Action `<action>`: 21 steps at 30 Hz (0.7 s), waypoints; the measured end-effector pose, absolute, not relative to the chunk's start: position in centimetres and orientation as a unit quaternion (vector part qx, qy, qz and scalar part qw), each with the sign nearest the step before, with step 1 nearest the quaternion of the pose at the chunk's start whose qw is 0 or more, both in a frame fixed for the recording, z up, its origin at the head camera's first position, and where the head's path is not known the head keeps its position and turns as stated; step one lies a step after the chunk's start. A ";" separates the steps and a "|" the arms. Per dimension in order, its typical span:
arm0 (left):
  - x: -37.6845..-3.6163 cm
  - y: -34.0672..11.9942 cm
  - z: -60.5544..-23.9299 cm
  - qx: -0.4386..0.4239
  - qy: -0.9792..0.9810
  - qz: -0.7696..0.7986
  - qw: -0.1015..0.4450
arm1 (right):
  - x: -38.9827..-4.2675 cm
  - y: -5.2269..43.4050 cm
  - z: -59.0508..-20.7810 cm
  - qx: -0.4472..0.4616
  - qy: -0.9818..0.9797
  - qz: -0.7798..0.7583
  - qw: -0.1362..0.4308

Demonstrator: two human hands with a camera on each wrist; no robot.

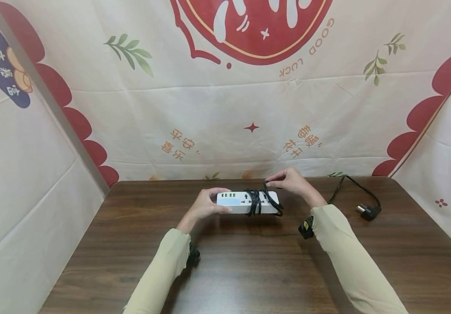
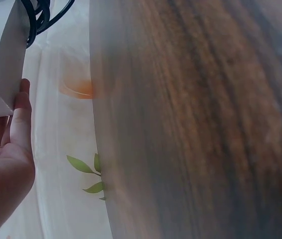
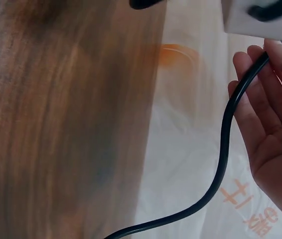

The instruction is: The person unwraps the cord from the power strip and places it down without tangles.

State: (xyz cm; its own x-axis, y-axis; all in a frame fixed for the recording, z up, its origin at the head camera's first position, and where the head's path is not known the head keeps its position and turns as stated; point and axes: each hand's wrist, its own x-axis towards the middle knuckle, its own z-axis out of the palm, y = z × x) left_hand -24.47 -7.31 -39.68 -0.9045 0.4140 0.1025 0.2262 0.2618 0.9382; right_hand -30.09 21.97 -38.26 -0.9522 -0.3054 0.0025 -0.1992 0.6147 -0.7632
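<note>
A white power strip (image 1: 233, 208) with sockets and several USB ports is held up over the table by my left hand (image 1: 204, 205), thumb in front and fingers behind its left end. Black cord (image 1: 254, 203) is wound round the strip's middle, with looser loops near its right end. My right hand (image 1: 291, 182) pinches the cord between thumb and fingers just above that end. In the right wrist view the cord (image 3: 224, 134) runs from the fingertips down past the palm. The left wrist view shows the strip's end (image 2: 4, 74) in the left hand (image 2: 6, 159).
The cord's free length arcs over the right of the brown wooden table (image 1: 249, 270) to a black plug (image 1: 368, 212) lying there. A printed cloth (image 1: 225, 109) hangs behind the table's far edge, with more cloth at both sides. Small black wrist devices (image 1: 307, 227) sit at the cuffs.
</note>
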 end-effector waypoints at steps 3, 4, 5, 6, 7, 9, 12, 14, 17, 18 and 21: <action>-24.5 -7.3 -39.8 0.201 0.791 0.573 0.082 | -30.0 22.1 -37.7 -0.136 0.894 -0.423 0.052; -24.5 -7.3 -39.8 0.200 0.791 0.572 0.081 | -29.9 22.1 -37.4 -0.137 0.893 -0.425 0.049; -24.5 -7.4 -39.9 0.199 0.792 0.572 0.080 | -29.9 22.1 -37.2 -0.138 0.893 -0.427 0.046; -24.5 -7.4 -39.9 0.198 0.792 0.573 0.080 | -29.8 22.1 -36.9 -0.137 0.891 -0.430 0.047; -24.5 -7.4 -39.9 0.196 0.791 0.574 0.080 | -29.7 22.2 -36.6 -0.138 0.890 -0.433 0.047; -24.6 -7.4 -39.9 0.195 0.790 0.576 0.080 | -28.9 22.0 -35.4 -0.141 0.888 -0.435 0.050; -24.6 -7.4 -39.8 0.196 0.787 0.580 0.080 | -28.7 22.1 -34.9 -0.145 0.887 -0.435 0.050; -24.6 -7.3 -39.8 0.195 0.786 0.581 0.080 | -28.6 22.2 -34.7 -0.146 0.889 -0.431 0.047; -24.6 -7.3 -39.8 0.191 0.786 0.582 0.080 | -29.0 22.8 -35.0 -0.145 0.891 -0.428 0.047; -24.6 -7.3 -39.7 0.189 0.788 0.581 0.079 | -28.9 22.9 -34.8 -0.145 0.892 -0.426 0.048; -24.5 -7.2 -39.7 0.184 0.792 0.577 0.078 | -28.7 23.2 -34.6 -0.144 0.892 -0.426 0.052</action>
